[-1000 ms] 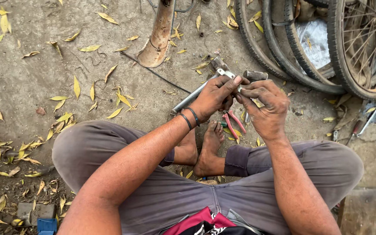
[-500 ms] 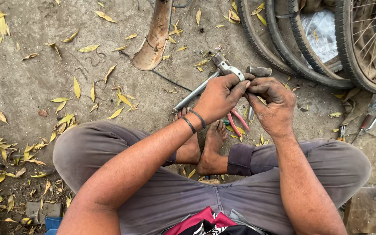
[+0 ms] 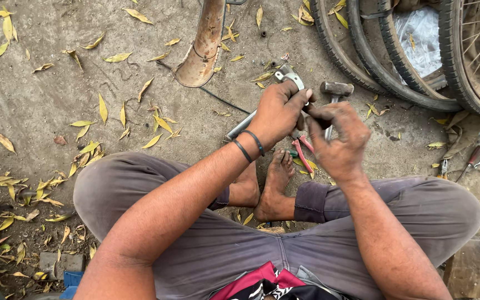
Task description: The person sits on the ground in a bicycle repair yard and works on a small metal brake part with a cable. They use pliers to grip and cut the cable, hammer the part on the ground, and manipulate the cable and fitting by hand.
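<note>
A: Entry, head view. The person is sitting cross-legged on the dirt ground (image 3: pixel 56 94). The left hand (image 3: pixel 278 111) is closing around a silvery metal bracket (image 3: pixel 288 78), whose bar end is sticking out below the wrist toward the ground. Compared with a second ago, this hand is sitting a little higher and nearer the right one.

B: And the right hand (image 3: pixel 340 139)?

A: It is curling, fingers bent inward, thumb and fingertips pinching at something small and dark where the two hands are meeting (too small to name). A second ago it was lying flatter over the part; now it is tightening into a pinch.

B: Where is the bracket, exactly?

A: It is being held off the ground, above the bare feet (image 3: pixel 273 189), its clamp end poking out past the left knuckles.

B: The hammer (image 3: pixel 334 91)?

A: It is lying just beyond the hands, untouched, head up. The red-handled pliers (image 3: pixel 302 153) are resting on the ground under the hands, also untouched.

B: What does the change amount to?

A: Judgement only: the work is shifting from steadying the bracket to fine finger work on a small fitting.

B: Surroundings?

A: Bicycle tyres (image 3: pixel 362 50) are leaning at upper right, a rusty mudguard (image 3: pixel 204 47) is lying above, and yellow leaves (image 3: pixel 101 108) are scattering everywhere.
</note>
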Demonstrator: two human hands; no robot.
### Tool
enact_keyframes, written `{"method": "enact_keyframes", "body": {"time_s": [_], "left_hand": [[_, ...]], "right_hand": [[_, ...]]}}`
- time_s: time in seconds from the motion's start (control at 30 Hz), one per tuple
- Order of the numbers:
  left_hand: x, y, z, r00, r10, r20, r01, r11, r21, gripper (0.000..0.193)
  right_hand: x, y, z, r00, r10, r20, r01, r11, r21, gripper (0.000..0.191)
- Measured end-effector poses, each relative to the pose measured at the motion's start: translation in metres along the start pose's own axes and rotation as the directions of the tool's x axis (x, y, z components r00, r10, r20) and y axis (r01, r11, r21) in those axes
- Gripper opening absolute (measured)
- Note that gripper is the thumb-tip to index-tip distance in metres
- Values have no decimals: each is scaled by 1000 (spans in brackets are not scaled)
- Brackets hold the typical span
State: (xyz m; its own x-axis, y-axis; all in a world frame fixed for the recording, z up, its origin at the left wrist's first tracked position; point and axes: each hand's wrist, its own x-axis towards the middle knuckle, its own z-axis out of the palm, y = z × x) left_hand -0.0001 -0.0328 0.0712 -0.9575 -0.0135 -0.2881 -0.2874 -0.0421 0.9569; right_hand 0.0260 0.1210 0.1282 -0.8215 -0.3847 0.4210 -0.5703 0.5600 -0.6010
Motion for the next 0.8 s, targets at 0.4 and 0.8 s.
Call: {"method": "enact_keyframes", "body": {"time_s": [0.4, 0.8], "left_hand": [[-6, -7, 3, 993, 113, -41, -113, 994, -3, 27], [-13, 9, 2, 995, 55, 82, -40, 982, -182, 27]], "right_hand": [[-8, 1, 15, 992, -33, 125, 48, 992, -118, 25], [-3, 7, 4, 994, -88, 60, 96, 983, -155, 32]]}}
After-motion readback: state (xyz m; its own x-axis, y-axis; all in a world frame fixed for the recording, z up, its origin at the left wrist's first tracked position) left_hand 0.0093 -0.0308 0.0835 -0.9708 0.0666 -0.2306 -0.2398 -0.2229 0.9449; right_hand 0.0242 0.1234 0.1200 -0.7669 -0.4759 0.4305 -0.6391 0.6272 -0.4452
